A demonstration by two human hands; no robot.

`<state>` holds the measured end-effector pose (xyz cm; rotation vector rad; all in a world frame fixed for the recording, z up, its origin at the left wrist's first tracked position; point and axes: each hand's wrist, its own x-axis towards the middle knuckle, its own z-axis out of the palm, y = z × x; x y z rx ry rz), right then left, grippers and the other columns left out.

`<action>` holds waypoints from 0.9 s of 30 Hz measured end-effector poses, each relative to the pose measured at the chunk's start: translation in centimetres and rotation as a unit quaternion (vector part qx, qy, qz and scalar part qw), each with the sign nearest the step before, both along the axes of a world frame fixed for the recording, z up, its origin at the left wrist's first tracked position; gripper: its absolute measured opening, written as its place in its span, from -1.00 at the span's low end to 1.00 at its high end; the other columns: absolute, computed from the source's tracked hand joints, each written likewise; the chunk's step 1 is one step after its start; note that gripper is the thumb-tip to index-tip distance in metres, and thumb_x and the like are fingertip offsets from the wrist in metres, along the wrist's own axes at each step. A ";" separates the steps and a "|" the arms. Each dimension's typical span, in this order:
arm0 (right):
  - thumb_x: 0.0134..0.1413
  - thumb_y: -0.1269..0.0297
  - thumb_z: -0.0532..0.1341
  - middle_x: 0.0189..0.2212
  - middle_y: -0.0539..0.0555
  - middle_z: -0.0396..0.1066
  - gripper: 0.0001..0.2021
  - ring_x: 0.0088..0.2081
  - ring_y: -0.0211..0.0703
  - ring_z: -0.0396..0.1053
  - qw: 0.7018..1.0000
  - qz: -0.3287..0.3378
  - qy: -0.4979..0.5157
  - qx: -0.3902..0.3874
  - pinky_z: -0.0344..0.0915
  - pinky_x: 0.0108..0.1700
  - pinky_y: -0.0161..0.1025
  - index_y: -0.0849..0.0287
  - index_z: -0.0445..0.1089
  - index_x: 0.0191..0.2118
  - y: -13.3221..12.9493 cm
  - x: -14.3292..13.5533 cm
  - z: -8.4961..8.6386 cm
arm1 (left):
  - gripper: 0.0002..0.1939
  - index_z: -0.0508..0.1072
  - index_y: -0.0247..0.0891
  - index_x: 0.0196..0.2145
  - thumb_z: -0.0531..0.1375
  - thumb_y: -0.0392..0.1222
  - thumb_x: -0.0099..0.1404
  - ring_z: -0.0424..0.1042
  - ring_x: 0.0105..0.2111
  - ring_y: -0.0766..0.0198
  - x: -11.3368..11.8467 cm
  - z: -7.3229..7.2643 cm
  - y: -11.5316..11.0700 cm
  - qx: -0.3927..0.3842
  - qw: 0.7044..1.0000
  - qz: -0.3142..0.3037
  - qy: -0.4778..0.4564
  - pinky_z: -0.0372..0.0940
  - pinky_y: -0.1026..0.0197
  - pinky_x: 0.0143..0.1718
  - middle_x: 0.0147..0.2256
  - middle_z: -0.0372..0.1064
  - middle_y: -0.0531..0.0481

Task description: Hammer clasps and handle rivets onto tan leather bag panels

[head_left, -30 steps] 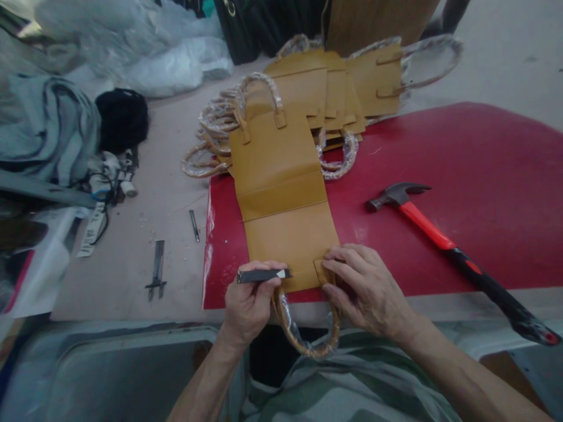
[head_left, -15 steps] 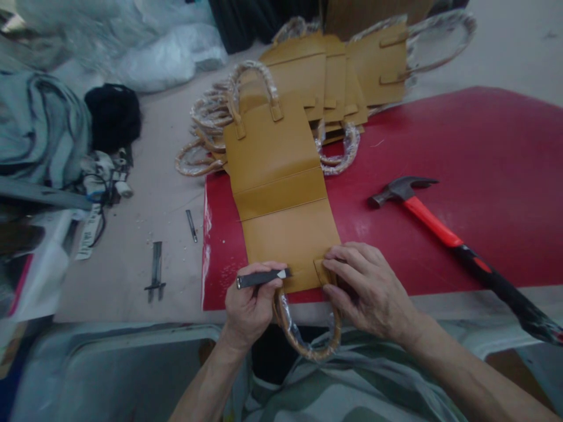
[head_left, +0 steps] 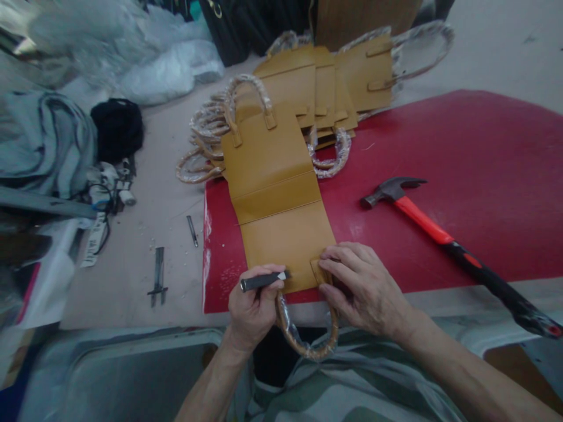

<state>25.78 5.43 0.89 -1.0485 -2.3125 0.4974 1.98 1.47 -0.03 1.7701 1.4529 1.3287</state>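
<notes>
A tan leather bag panel [head_left: 285,240] lies unfolded on the red mat [head_left: 440,140], with a plastic-wrapped handle at each end. My left hand [head_left: 253,305] is closed on a dark metal punch [head_left: 261,281], its bright bevelled end pointing right over the panel's near edge. Under that hand, one foot of the near handle [head_left: 319,351] is hidden. My right hand [head_left: 365,290] pinches the stitched tab [head_left: 315,271] at the handle's other foot, against the panel. The loop of this handle hangs over the table edge towards my lap.
A claw hammer [head_left: 422,220] with a red and black grip lies on the right. Left of the mat are a pronged tool [head_left: 158,275] and a small metal rod [head_left: 192,231]. More tan panels [head_left: 285,79] are piled behind. Black cloth [head_left: 116,129] and plastic wrap [head_left: 171,64] lie at the back left.
The view has shifted slightly, so the table things sit a little differently in the picture. Both hands keep their grips, and the punch stays in nearly the same place over the panel.
</notes>
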 end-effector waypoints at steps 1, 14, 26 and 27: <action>0.19 0.29 0.23 -0.05 0.23 0.42 -0.75 -0.02 0.11 0.31 1.000 0.000 0.001 0.000 0.29 0.01 0.08 0.19 0.36 -0.02 0.0 0.0 0.0 | -0.78 0.37 -0.22 -0.10 0.24 -0.36 0.31 0.61 -0.15 0.19 0.0 -0.1 -0.1 -0.001 1.000 0.003 -0.008 0.53 0.08 -0.06 -0.19 0.58 -0.05; 0.17 0.29 0.25 -0.06 0.22 0.43 -0.77 -0.02 0.09 0.32 1.000 -0.001 0.013 -0.002 0.28 0.04 0.08 0.21 0.39 -0.06 -0.2 0.0 0.2 | -0.78 0.37 -0.22 -0.11 0.25 -0.38 0.31 0.61 -0.15 0.21 1.0 0.0 0.3 0.005 1.000 -0.010 0.012 0.52 0.12 -0.06 -0.18 0.59 -0.06; 0.22 0.25 0.22 -0.07 0.22 0.42 -0.78 -0.03 0.11 0.30 1.000 -0.006 0.001 -0.005 0.27 0.02 0.07 0.22 0.39 -0.07 -0.1 0.1 0.2 | -0.80 0.41 -0.19 -0.13 0.25 -0.35 0.31 0.59 -0.14 0.23 1.2 -0.1 0.3 -0.002 0.998 0.007 0.058 0.48 0.14 -0.05 -0.18 0.58 0.00; 0.23 0.24 0.22 -0.07 0.22 0.42 -0.78 -0.03 0.11 0.30 1.000 -0.007 0.000 -0.005 0.27 0.02 0.07 0.22 0.39 -0.07 -0.1 0.1 0.2 | -0.81 0.41 -0.19 -0.13 0.25 -0.35 0.31 0.59 -0.15 0.23 1.2 0.0 0.4 0.003 0.998 0.006 0.067 0.48 0.15 -0.05 -0.19 0.58 0.00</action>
